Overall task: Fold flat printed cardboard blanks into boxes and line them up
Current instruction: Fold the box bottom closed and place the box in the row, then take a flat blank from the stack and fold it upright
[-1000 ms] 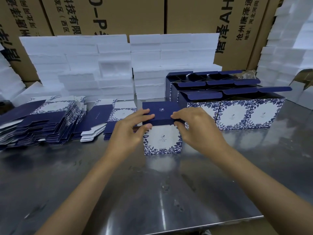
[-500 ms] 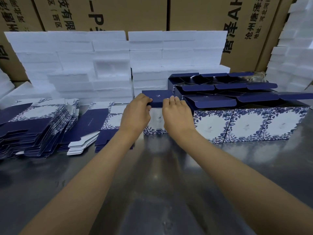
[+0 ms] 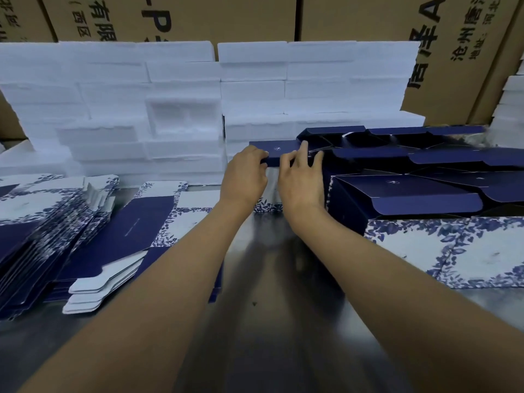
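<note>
Right now both hands are on one folded box (image 3: 273,154) standing at the far middle of the worktop (image 3: 269,321), just left of the row of finished boxes (image 3: 425,194) w/ open navy lids. Left hand (image 3: 243,177) grips the box's near-left top edge, fingers curled over the navy lid, thumb side tucked against the front face. Right hand (image 3: 302,177) sits on the near-right top edge, fingers (image 3: 304,147) slightly spread and reaching over the lid toward the neighbouring open box; thumb presses the lid's front edge. Box lid is flat, matte navy w/ a tiny white logo; front panel is white w/ a blue leaf border, mostly hidden behind the hands.

Worktop is brushed metal, dull grey, reflective, w/ a few specks. Near right, a finished box's (image 3: 465,251) white panel shows the blue floral frame, blurred. At left, flat blanks (image 3: 127,236) lie in slumped stacks: navy panels, floral-printed white panels, rounded white tuck tabs sticking out toward the near side. A second, taller fanned pile (image 3: 37,222) lies at far left.

Behind, white foam blocks (image 3: 141,109) are stacked like bricks, rough-edged, one w/ a moulded rectangular recess. Brown corrugated cartons (image 3: 226,18) w/ black printed characters form the back wall.
</note>
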Available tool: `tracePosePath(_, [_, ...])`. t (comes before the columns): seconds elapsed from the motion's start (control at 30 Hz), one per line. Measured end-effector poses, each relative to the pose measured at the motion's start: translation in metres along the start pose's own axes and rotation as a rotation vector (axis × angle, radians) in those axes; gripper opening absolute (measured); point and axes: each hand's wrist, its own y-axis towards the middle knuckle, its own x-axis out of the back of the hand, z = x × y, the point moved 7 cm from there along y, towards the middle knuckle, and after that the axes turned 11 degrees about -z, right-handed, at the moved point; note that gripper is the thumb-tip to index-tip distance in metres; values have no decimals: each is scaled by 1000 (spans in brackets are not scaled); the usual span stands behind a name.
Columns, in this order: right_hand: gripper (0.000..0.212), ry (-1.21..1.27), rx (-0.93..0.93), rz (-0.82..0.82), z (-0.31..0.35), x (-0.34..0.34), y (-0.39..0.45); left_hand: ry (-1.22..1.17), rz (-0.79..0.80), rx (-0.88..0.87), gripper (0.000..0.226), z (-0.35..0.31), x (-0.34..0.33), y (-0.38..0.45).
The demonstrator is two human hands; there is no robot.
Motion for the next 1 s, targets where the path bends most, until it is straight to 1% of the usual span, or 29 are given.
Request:
tracePosePath(0.07, [60, -43, 21, 6, 2, -4, 4, -3, -5, -3, 26, 2, -4, 4])
tracePosePath(0.2, [60, -48, 33, 28, 6, -8, 6, 22, -8, 19, 28, 5, -5, 10])
tracePosePath(0.3, [68, 25, -23, 83, 5, -3, -4, 129, 89, 2, 34, 4, -5, 13])
tracePosePath(0.37, [73, 207, -114, 115, 5, 8, -17, 112, 146, -35, 44, 2, 1, 6])
tracePosePath(0.4, [74, 327, -146, 112, 7, 15, -26, 58, 131, -41, 50, 5, 9, -1])
tracePosePath(0.43, [74, 448, -152, 78, 11, 24, -36, -10, 83, -15, 53, 11, 21, -10])
tracePosePath(0.47, [69, 560, -131, 33, 16, 31, -47, -72, 26, 40, 52, 21, 36, -21])
tracePosePath(0.5, [60, 673, -99, 21, 23, 37, -61, -105, -4, 107, 47, 34, 49, -34])
tracePosePath(0.53, [51, 787, -64, 66, 31, 40, -75, -99, 4, 173, 42, 47, 59, -48])
tracePosePath(0.57, [45, 891, -35, 160, 40, 41, -89, -62, 47, 232, 38, 61, 68, -62])
tracePosePath(0.63, [33, 1079, -21, 359, 58, 42, -111, 18, 182, 326, 38, 84, 81, -89])
tracePosePath(0.67, [28, 1165, -36, 419, 65, 45, -118, 46, 237, 354, 39, 92, 87, -101])
tracePosePath(0.7, [28, 1233, -63, 438, 70, 49, -121, 79, 271, 376, 41, 98, 93, -110])
tracePosePath(0.77, [31, 1278, -106, 433, 75, 55, -126, 142, 289, 413, 45, 104, 107, -124])
tracePosePath(0.8, [29, 1277, -116, 430, 77, 58, -128, 141, 286, 427, 46, 105, 111, -129])
tracePosePath(0.93, [17, 1197, -101, 444, 85, 71, -138, 53, 257, 459, 47, 99, 123, -151])
tracePosePath(1.0, [18, 1183, -112, 444, 86, 76, -144, 13, 235, 468, 49, 95, 128, -160])
